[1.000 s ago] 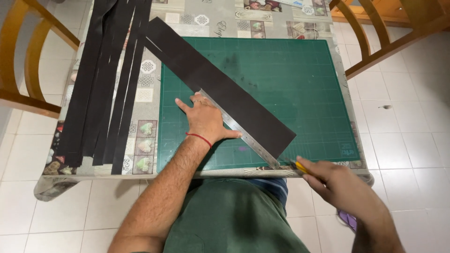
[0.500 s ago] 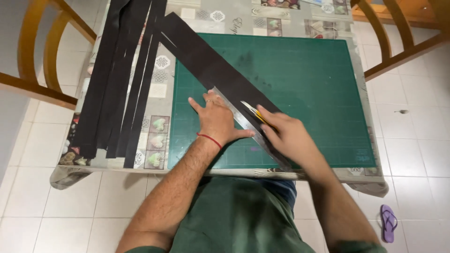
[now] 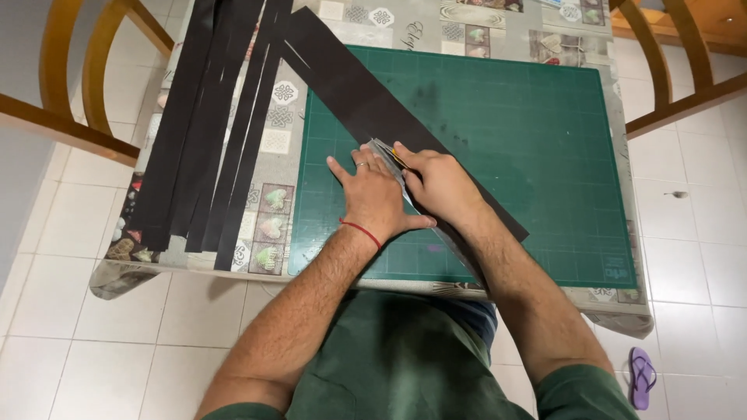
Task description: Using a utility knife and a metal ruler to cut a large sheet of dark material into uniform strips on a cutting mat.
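A long black paper strip (image 3: 350, 82) lies diagonally across a green cutting mat (image 3: 529, 140). A metal ruler (image 3: 387, 155) rests along the strip's left edge. My left hand (image 3: 373, 194) lies flat with fingers spread, pressing the ruler down; a red thread circles its wrist. My right hand (image 3: 443, 183) grips a yellow craft knife (image 3: 395, 155), its tip at the far end of the ruler against the ruler's edge. Most of the knife is hidden under my fingers.
Several cut black strips (image 3: 210, 132) lie side by side on the patterned tablecloth (image 3: 268, 210) left of the mat. Wooden chairs (image 3: 70, 93) stand at the table's left and right (image 3: 685, 78). A purple sandal (image 3: 642, 377) lies on the tiled floor.
My right hand has moved with the knife from the near table edge up along the ruler to its far end. My left hand has stayed pressing the ruler.
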